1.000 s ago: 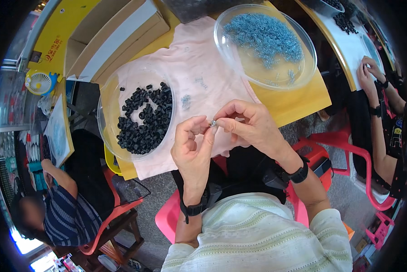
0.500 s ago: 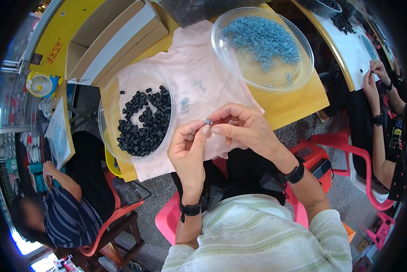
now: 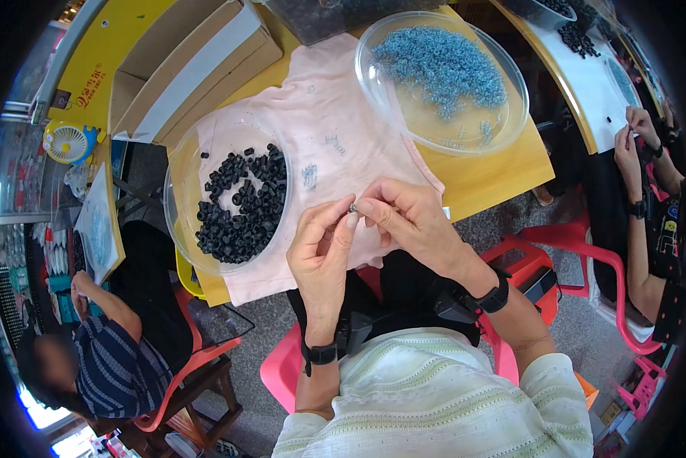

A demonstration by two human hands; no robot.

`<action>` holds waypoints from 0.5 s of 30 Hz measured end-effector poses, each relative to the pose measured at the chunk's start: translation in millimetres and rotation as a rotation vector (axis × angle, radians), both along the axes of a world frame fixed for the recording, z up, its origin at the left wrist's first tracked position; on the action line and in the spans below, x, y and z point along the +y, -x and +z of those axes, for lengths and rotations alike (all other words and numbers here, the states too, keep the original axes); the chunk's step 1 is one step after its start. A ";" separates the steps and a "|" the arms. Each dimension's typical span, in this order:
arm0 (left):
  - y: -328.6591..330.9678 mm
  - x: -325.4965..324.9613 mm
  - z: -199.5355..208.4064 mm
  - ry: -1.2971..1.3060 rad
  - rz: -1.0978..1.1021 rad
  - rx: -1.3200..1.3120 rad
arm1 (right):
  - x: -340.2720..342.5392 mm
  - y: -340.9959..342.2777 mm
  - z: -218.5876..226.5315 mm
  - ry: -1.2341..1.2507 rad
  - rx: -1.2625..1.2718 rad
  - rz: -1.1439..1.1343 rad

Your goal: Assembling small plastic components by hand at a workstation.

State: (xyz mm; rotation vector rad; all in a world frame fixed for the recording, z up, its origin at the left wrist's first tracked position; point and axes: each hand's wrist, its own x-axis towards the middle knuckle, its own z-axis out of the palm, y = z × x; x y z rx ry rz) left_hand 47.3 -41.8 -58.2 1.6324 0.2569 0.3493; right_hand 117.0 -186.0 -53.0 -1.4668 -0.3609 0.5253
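My left hand (image 3: 321, 240) and my right hand (image 3: 410, 221) meet over the near part of a pink cloth (image 3: 335, 99). Between their fingertips they pinch a tiny silvery metal piece (image 3: 353, 207), mostly covered by the fingers and too small to name exactly. Left of my hands, a round clear tray (image 3: 176, 229) holds many small black cylindrical plastic parts (image 3: 240, 217). At the far right of the cloth, another round clear tray (image 3: 427, 141) carries a heap of small bluish-silver pieces (image 3: 438, 61). A few such pieces (image 3: 310, 175) lie loose on the cloth.
An open cardboard box (image 3: 194, 72) stands at the far left of the yellow table (image 3: 503, 175). A small yellow fan (image 3: 69, 143) is beyond it. Co-workers sit at either side, one in a striped shirt (image 3: 121, 359). Red chairs (image 3: 618, 267) stand nearby.
My fingers have drawn closer around the tiny metal piece, covering more of it. My right hand has shifted slightly down and left. The trays look the same.
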 end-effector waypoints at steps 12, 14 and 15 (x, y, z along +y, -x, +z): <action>2.9 5.6 -2.2 0.089 -0.009 0.042 | 0.6 -0.1 1.7 0.010 -0.013 0.019; 2.7 6.5 -3.8 0.050 -0.017 0.031 | 1.2 0.4 1.9 0.006 -0.034 0.010; 2.9 6.9 -4.8 0.045 -0.018 0.031 | 1.0 0.2 1.4 0.008 -0.052 0.017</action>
